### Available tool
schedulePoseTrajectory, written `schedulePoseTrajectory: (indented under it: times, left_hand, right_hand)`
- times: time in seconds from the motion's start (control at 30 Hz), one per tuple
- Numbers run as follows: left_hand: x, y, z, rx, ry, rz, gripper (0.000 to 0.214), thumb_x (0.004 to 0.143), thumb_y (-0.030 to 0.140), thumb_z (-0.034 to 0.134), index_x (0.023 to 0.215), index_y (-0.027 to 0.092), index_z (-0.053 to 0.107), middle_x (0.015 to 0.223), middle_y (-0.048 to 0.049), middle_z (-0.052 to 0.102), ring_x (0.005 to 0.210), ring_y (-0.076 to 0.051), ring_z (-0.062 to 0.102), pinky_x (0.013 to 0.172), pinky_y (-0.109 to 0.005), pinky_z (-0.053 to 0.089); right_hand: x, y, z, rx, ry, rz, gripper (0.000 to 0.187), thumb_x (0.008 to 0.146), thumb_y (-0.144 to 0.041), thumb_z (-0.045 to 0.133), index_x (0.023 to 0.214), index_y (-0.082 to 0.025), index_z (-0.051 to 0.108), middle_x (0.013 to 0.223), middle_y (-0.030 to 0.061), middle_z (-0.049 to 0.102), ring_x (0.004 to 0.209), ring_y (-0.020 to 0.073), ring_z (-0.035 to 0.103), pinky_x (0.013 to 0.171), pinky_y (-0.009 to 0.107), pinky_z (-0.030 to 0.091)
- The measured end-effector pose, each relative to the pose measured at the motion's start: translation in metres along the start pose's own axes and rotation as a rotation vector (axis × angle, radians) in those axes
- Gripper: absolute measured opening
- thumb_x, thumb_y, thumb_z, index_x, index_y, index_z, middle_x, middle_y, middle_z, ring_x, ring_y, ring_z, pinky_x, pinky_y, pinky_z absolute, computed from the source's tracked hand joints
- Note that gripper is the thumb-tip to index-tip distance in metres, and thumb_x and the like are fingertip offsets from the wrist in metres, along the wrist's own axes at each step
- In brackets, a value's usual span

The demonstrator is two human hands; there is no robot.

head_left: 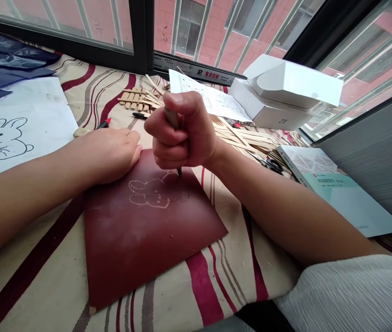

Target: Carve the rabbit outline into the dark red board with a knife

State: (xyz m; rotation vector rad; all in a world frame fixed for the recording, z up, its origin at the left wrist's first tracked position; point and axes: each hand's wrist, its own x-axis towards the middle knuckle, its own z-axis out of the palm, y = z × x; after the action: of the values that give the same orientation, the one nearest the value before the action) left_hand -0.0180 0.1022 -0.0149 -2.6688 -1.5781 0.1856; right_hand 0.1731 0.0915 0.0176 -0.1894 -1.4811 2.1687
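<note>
My right hand (182, 131) is closed in a fist round the handle of a carving tool (179, 172), thumb on top. The dark tip points down and meets a dark red board (140, 249) near its far edge. Pale lines on the board form a rabbit drawing (150, 193), lying sideways; part of it is behind my fist. My left hand (116, 150) presses on the board's far left corner, its fingers bent and pressed together. Past that hand lies a pen-like thing with a red tip (105, 123).
At the left lies paper with a black rabbit drawing (5, 133), beside dark blue plastic (2, 60). Wooden sticks (244, 138), a black pen (140, 115), printed paper (213, 99), a white box (278, 110), scissors (273, 165) and a book (341, 189) lie before the window on striped cloth (168, 299).
</note>
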Motion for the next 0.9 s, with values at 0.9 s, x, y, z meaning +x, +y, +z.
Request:
schedulePoseTrajectory:
  times: [0.9]
  left_hand:
    - [-0.003, 0.02, -0.028, 0.137, -0.173, -0.175, 0.037, 0.107, 0.031, 0.032, 0.109, 0.016, 0.065, 0.107, -0.013, 0.071, 0.085, -0.029, 0.07, 0.076, -0.039, 0.047]
  right_hand:
    - [0.002, -0.018, -0.025, 0.201, 0.126, 0.056, 0.058, 0.113, -0.048, 0.018, 0.059, -0.027, 0.016, 0.043, -0.0086, 0.017, 0.035, 0.0051, 0.009, 0.024, 0.015, 0.02]
